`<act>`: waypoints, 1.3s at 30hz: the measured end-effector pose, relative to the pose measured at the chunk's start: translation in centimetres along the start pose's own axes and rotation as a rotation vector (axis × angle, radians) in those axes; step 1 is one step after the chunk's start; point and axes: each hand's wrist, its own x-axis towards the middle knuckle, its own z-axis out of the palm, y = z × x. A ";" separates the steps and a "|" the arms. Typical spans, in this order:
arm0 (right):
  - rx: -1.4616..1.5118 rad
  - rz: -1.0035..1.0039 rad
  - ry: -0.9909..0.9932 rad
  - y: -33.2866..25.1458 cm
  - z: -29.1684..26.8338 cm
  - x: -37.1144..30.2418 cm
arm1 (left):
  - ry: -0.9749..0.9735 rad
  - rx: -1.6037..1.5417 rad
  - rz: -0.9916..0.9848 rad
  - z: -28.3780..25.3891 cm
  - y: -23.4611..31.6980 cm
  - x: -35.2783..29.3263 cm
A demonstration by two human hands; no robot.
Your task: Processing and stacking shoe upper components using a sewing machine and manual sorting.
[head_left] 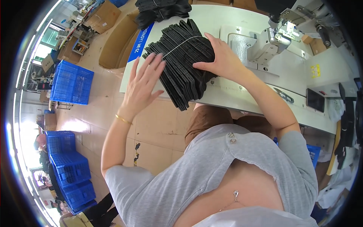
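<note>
A thick bundle of folded black fabric strips [181, 68] lies at the near left edge of the white sewing table [211, 17], its lower end jutting past the edge. A thin pale band [180, 46] runs round the bundle. My right hand [224, 58] grips the bundle's right end, thumb on the near side and index finger at the far side; its other fingers are mostly hidden. My left hand [144, 85] is open beside the bundle's left side, fingers stretched out, fingertips close to the strips. Whether they touch, I cannot tell.
Another tied black bundle [160, 11] rests at the table's far left corner. A sewing machine head [270, 43] stands to the right, with small snips [284, 95] and a dark phone-like slab [315, 100] nearer. Left on the floor are a cardboard box [119, 45] and blue crates [72, 82].
</note>
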 end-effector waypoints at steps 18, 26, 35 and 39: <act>-0.088 -0.117 -0.419 1.2 -1.6 4.9 | -0.257 -0.070 0.532 2.0 -1.3 5.6; -0.024 -0.017 -0.491 1.3 0.0 5.6 | -0.292 0.010 0.569 0.9 -0.2 5.5; -0.131 -0.425 -0.534 0.3 -6.8 2.9 | -0.292 -0.020 0.463 -2.6 -1.9 4.5; -0.071 -0.412 -0.550 -0.4 -11.9 0.4 | -0.266 -0.111 0.360 -6.0 -1.0 3.9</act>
